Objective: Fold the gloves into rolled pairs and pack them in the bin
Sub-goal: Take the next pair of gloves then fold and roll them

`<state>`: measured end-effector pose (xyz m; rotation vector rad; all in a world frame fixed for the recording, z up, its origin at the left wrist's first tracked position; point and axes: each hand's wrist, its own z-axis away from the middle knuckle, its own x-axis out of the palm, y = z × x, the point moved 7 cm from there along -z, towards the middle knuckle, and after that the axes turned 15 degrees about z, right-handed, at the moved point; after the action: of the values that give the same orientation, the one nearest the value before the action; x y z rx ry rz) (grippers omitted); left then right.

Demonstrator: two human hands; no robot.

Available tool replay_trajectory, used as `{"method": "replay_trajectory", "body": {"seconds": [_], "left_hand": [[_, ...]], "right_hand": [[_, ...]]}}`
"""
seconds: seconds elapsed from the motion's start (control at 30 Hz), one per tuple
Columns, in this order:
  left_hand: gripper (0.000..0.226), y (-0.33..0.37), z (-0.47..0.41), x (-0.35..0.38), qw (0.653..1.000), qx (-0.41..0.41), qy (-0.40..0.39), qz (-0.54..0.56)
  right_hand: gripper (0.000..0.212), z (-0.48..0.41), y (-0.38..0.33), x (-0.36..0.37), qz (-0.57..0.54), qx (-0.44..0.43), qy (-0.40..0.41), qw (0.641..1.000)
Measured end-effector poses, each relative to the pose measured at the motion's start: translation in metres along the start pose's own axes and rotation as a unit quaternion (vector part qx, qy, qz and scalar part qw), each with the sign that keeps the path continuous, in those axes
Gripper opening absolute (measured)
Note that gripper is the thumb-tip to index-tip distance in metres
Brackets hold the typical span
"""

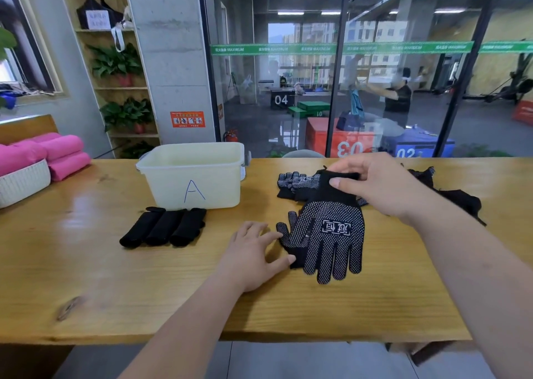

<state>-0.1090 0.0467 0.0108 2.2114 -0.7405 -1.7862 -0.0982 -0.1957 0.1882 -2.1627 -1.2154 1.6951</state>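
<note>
- Head view: a black dotted glove (328,234) lies flat on the wooden table (115,277), with its fingers toward the person and its cuff toward the far edge.
- The right hand (375,186) is at the far end of that glove and pinches the cuff between the thumb and curled fingers.
- The left hand (253,256) rests flat on the table with its fingers straight and spread, holding nothing. Its fingertips touch the glove's left edge, by the glove's thumb.
- Just behind the cuff is a small heap of unrolled gloves (294,183), partly covered by the right hand.
- More black gloves (461,199) lie to the right, partly hidden behind the right forearm.
- Three rolled pairs (164,227) lie side by side, touching one another. They are left of the left hand and just in front of the bin (173,188).
- The bin is pale, marked "A", and stands left of the heap.
- At the far left are pink rolled towels (63,155) and a white woven basket (23,183).
</note>
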Motion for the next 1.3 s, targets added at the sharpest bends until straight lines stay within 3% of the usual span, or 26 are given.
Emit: {"method": "replay_trajectory", "body": {"seconds": [0.1, 0.3, 0.37, 0.53, 0.67, 0.83, 0.97, 1.17, 1.3], "left_hand": [[0.085, -0.001, 0.0, 0.0, 1.0, -0.006, -0.002, 0.002], [0.091, -0.002, -0.001, 0.0, 1.0, -0.006, 0.006, 0.001], [0.092, -0.003, -0.002, 0.0, 1.0, -0.005, 0.011, 0.003], [0.089, -0.002, -0.001, 0.001, 1.0, -0.007, 0.007, 0.01], [0.089, 0.0, 0.0, 0.0, 1.0, -0.009, -0.006, 0.014], [0.088, 0.003, 0.002, -0.002, 1.0, -0.012, -0.013, 0.015], [0.088, 0.004, 0.002, -0.003, 1.0, -0.012, -0.015, 0.017], [0.096, -0.001, 0.0, -0.001, 1.0, -0.021, -0.012, 0.021], [0.102, -0.004, -0.002, 0.002, 0.999, -0.021, -0.013, 0.024]], "right_hand": [[0.018, -0.016, 0.009, 0.012, 0.083, 0.001, 0.032, 0.996], [0.019, -0.023, -0.01, 0.002, 0.128, -0.063, 0.212, 0.967], [0.02, -0.016, -0.008, 0.027, 0.185, -0.102, 0.195, 0.958], [0.024, 0.019, 0.044, 0.137, 0.303, -0.086, -0.01, 0.949], [0.02, 0.035, 0.06, 0.151, 0.303, -0.069, 0.029, 0.95], [0.027, 0.027, 0.057, 0.151, 0.338, -0.063, 0.019, 0.939], [0.019, 0.023, 0.064, 0.149, 0.314, -0.042, 0.035, 0.948], [0.009, 0.033, 0.049, 0.13, 0.289, -0.047, 0.134, 0.947], [0.013, 0.05, 0.042, 0.15, 0.327, -0.077, 0.094, 0.937]]}}
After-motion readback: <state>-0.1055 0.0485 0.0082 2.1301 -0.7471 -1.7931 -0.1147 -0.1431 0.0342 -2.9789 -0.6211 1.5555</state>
